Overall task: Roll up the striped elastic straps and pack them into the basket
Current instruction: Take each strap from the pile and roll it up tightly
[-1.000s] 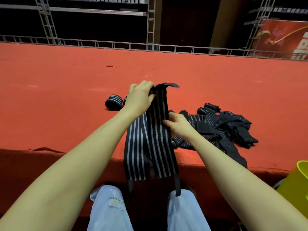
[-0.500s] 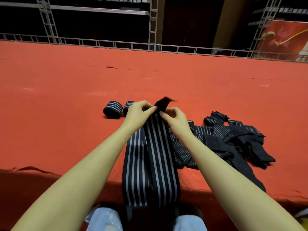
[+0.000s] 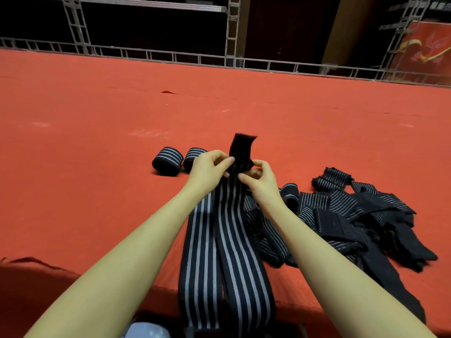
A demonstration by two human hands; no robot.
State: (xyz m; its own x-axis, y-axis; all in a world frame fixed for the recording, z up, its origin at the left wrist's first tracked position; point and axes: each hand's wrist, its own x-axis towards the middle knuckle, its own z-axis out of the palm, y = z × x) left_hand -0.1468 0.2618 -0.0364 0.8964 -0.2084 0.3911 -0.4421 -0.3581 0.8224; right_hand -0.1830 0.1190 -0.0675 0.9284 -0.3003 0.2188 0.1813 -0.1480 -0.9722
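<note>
- Here the fingers (image 3: 225, 162) of the left hand (image 3: 207, 170) are pinching one side of the striped strap (image 3: 227, 242) near its top, and the fingers of the right hand (image 3: 260, 179) are pinching the other side, just below the plain black end tab (image 3: 241, 147) that is standing up above them.
- The strap is running doubled from the hands down toward the person, lying on the red surface (image 3: 97, 142) and hanging over its near edge.
- Two rolled straps (image 3: 179, 161) are lying side by side just left of the left hand, the nearer one partly hidden behind it.
- A loose pile of unrolled straps (image 3: 346, 215) is lying to the right of the right forearm, touching the held strap's edge.
- No container is showing in view.
- A metal truss railing (image 3: 170, 56) is running along the far edge of the red surface, with dark space behind it and a red banner (image 3: 424, 50) hanging at the upper right.
</note>
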